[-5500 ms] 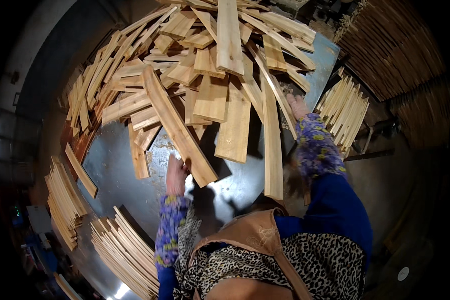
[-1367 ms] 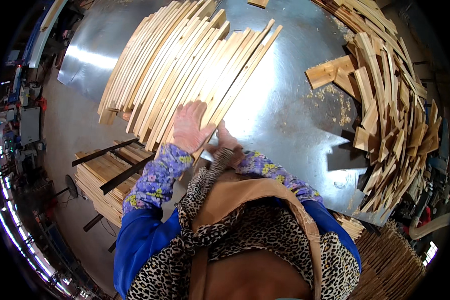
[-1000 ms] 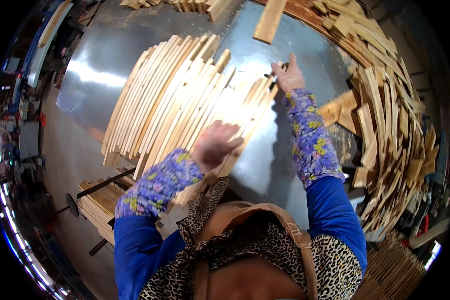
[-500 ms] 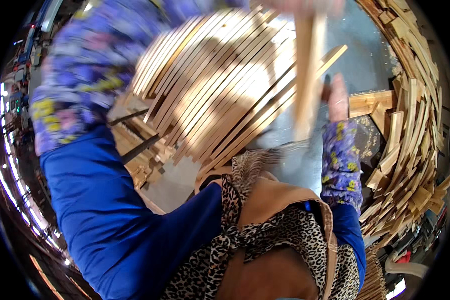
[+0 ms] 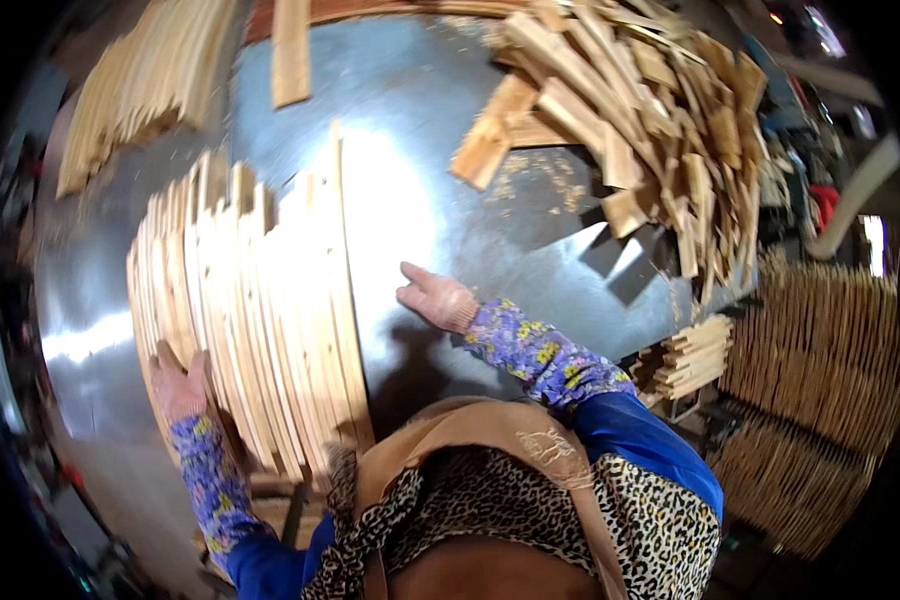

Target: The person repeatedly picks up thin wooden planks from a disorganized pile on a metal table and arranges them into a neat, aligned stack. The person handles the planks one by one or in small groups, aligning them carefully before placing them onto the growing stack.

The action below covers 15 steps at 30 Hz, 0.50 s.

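Note:
A row of long thin wooden slats (image 5: 260,300) lies side by side on a shiny metal table (image 5: 420,170). My left hand (image 5: 178,385) rests flat against the near left end of the row, fingers apart, holding nothing. My right hand (image 5: 435,298) hovers over bare metal just right of the slats, fingers spread, with nothing in it.
A jumbled heap of short wooden pieces (image 5: 620,110) covers the table's far right. A single slat (image 5: 290,50) lies at the far edge, with another bundle of slats (image 5: 140,90) at far left. Stacked slats (image 5: 692,355) and a woven rack (image 5: 820,390) stand off the table on the right.
The view has swung. My left arm has dropped from in front of the camera to the near end of the slat row. My right hand no longer holds up a slat.

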Motion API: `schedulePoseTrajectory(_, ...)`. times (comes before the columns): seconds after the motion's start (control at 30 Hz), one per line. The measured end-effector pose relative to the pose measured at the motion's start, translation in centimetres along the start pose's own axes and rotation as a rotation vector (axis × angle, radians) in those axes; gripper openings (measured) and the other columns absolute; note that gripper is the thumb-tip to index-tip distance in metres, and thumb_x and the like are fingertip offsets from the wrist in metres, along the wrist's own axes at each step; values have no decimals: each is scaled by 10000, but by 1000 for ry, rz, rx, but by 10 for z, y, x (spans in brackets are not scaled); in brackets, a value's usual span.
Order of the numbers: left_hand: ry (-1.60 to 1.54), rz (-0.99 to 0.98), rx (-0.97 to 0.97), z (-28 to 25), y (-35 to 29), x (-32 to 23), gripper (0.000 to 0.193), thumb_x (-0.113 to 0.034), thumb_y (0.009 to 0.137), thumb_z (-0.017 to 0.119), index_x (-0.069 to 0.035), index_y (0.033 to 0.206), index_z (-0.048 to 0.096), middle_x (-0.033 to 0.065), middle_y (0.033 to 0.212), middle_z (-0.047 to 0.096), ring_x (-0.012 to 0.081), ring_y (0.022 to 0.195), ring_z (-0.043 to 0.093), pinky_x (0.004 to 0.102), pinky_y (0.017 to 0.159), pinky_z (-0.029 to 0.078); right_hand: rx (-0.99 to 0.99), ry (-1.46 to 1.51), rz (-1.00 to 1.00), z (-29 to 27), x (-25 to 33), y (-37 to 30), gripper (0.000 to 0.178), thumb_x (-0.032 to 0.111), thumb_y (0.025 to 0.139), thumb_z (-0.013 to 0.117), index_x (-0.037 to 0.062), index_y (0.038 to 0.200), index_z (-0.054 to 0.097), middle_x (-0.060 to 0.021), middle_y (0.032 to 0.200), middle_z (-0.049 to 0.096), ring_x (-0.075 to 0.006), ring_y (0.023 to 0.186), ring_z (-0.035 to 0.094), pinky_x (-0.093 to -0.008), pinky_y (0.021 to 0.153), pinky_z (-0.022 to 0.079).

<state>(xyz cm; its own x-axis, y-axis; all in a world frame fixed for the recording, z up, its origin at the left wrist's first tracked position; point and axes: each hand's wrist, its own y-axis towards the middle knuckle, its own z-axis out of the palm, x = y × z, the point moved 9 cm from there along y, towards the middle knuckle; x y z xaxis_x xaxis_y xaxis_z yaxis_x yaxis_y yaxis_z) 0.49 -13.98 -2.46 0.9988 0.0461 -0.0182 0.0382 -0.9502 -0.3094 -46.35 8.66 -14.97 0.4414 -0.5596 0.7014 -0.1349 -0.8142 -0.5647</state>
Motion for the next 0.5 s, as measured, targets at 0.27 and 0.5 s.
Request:
schedulePoseTrajectory(0.27, -407, 925, -395, -23, 26, -423, 782, -377, 881, 813, 18, 1513, 575, 300, 1528, 569, 463, 1420, 530, 532, 1222, 406, -851, 1132, -17, -293, -172, -19, 405, 488, 1073, 690, 99, 1158, 614, -45, 980, 674, -166, 808, 653, -308, 693, 542)
schedulePoseTrajectory(0.5, -141, 1406, -209, -25, -85, -802, 866, -532, 856, 811, -65, 1540, 562, 266, 1599, 501, 430, 1467, 485, 542, 1230, 380, -1142, -107, -70, -326, -136, -63, 568, 219, 1015, 732, -19, 1489, 530, -213, 1329, 660, -407, 1208, 661, -468, 1101, 509)
